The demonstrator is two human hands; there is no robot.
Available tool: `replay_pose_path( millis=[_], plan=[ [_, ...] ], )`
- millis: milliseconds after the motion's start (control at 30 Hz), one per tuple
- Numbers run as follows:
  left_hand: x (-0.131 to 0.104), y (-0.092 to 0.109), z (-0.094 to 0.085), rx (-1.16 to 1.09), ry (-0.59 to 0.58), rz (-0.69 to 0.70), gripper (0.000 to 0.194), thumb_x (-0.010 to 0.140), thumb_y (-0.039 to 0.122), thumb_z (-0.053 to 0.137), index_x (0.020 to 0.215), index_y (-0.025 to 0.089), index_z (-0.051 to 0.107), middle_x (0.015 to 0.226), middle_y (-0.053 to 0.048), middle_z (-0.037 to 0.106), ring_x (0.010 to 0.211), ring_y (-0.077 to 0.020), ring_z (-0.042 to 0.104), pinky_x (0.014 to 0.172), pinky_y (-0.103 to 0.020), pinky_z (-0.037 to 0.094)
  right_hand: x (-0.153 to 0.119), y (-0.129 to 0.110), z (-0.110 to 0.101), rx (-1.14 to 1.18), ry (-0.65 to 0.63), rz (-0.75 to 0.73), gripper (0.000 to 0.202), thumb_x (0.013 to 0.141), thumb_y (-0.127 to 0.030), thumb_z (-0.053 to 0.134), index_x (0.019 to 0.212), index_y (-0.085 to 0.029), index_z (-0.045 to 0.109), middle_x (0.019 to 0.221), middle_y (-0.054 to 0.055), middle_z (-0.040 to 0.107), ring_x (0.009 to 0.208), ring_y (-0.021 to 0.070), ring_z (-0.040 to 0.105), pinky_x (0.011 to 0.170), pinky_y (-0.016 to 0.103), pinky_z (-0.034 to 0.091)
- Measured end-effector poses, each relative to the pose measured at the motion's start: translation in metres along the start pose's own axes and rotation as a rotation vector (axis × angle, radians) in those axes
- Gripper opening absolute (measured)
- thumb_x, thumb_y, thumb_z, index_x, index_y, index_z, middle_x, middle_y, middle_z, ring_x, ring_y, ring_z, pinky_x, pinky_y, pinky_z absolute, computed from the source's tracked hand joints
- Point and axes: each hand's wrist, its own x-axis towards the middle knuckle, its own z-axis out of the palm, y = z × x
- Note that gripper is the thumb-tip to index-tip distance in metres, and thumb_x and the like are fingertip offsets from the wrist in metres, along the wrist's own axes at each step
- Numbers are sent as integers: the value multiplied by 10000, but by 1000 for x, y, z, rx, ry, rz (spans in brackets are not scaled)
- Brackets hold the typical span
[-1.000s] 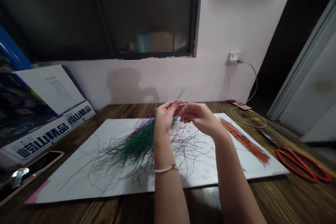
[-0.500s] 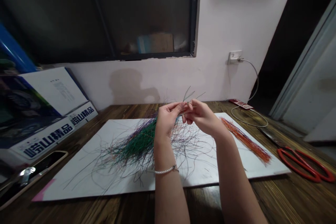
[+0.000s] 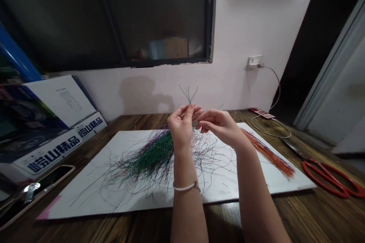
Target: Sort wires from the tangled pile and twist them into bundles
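Several thin green strands [image 3: 189,97], wire-like, fan upward in my head view from the thumb and fingertips of my left hand [image 3: 182,123], above the far edge of the white board [image 3: 94,197]. That pinch grips them low, I judge so that they sit together while their tips spread free. The pinched part is between the finger pads; the loose ends rise just above them.

My right hand [image 3: 221,125] is beside it, above the same edge, fingers curled; a faint strand may rise behind it, but I cannot tell whether it grasps anything.

On the board's middle lies the tangled green pile [image 3: 155,153], probably within easy reach there; the orange bundle [image 3: 270,155] lies apart along its right side. Red-handled scissors [image 3: 327,176] rest off the board's right edge.
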Motion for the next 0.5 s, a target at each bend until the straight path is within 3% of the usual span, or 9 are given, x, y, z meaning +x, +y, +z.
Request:
replay_pose_path(
  millis=[267, 500],
  plan=[
    [-1, 0, 4, -47, 42, 108, 136, 750, 276, 694, 773, 143, 677, 719, -52, 711, 633, -127, 678, 659, -252, 567, 4, -1, 8, -26, 49, 10, 116, 770, -214, 592, 705, -127, 632, 584, 22, 629, 506, 84, 539, 495, 235, 433],
    [-7, 0, 11, -57, 93, 246, 127, 790, 305, 663, 797, 177, 662, 687, -13, 696, 595, -94, 660, 603, -206, 554, 9, -2, 21, 158, 72, 140, 111, 744, -178, 575, 637, -149, 564, 507, -13, 582, 417, 58, 481, 440, 215, 394]
  ],
)
